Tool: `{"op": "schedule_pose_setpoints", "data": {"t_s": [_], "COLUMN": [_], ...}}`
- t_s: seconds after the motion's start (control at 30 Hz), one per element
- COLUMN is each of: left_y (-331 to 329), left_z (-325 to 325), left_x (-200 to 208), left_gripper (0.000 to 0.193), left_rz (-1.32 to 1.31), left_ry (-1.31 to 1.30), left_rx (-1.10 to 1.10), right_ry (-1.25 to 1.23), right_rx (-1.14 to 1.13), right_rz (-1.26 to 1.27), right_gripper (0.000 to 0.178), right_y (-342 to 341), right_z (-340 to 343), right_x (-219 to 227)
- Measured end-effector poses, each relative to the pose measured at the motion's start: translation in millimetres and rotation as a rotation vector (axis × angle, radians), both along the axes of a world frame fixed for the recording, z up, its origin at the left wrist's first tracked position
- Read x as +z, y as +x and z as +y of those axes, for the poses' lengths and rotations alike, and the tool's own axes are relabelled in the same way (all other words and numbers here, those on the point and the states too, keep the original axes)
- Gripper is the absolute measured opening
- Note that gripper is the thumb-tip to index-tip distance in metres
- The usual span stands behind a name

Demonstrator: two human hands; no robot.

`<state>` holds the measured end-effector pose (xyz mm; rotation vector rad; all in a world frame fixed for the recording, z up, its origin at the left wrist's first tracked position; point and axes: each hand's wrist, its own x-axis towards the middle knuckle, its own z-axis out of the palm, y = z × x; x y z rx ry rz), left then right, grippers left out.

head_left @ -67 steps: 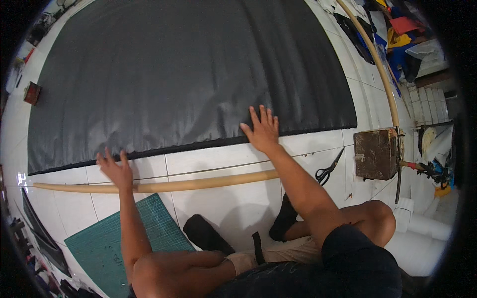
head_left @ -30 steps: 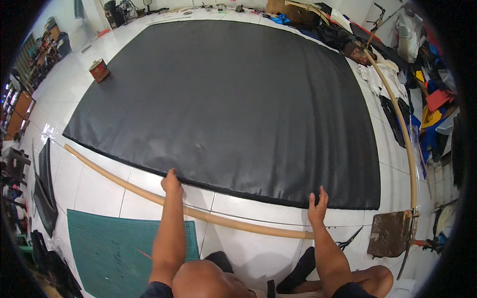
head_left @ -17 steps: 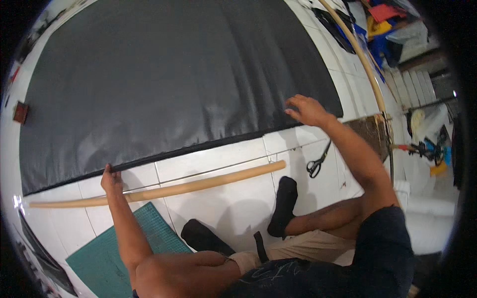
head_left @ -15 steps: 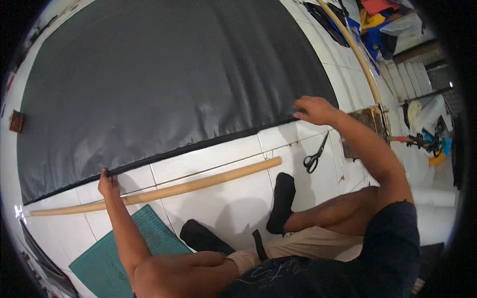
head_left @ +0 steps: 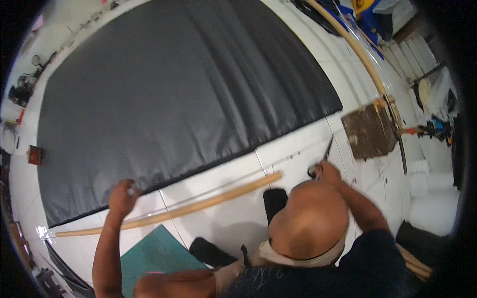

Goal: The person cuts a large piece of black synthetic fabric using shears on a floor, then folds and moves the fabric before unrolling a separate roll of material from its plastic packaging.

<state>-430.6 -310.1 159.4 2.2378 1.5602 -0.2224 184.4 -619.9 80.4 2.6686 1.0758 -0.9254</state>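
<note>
A large black vinyl-like sheet [head_left: 179, 94] lies spread over the white floor, with some creases toward its right side. My left hand [head_left: 124, 197] is over the sheet's near edge at the left; its fingers look curled but are smeared by motion. At the right, my right hand [head_left: 329, 175] has its fingers closed around the handles of a pair of black scissors [head_left: 328, 147]. The scissors' blades point away from me along the floor, and my fingers partly hide the handles. A long pale wooden strip [head_left: 213, 200] lies between the sheet and my feet.
A green cutting mat [head_left: 161, 251] lies by my left leg. A worn brown block [head_left: 368, 130] sits at the right, near a long curved pole [head_left: 358, 47]. At the sheet's left edge is a small reddish block [head_left: 35, 155]. White rolls [head_left: 432, 198] lie far right.
My right hand has left the sheet's right corner and come down to the scissors. My left hand has moved slightly right along the near edge. My right knee has risen, and the view has shifted.
</note>
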Motion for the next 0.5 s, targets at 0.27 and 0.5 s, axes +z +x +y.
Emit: {"op": "schedule_pose_setpoints", "data": {"t_s": [0.27, 0.5], "left_y": [184.5, 278.2], "left_z": [-21.3, -66.1], "left_x": [-41.0, -92.6], "left_gripper": [0.045, 0.040], "left_rz": [-0.033, -0.433], "left_ry": [-0.147, 0.013], "left_rx": [-0.407, -0.253], "right_ry": [0.612, 0.687], "right_rx": [0.188, 0.531], "right_rz": [0.412, 0.546], "right_gripper": [0.059, 0.033], "right_y": [-137.0, -226.9], "right_z": [71.5, 158.7], "right_x": [-59.0, -85.8]}}
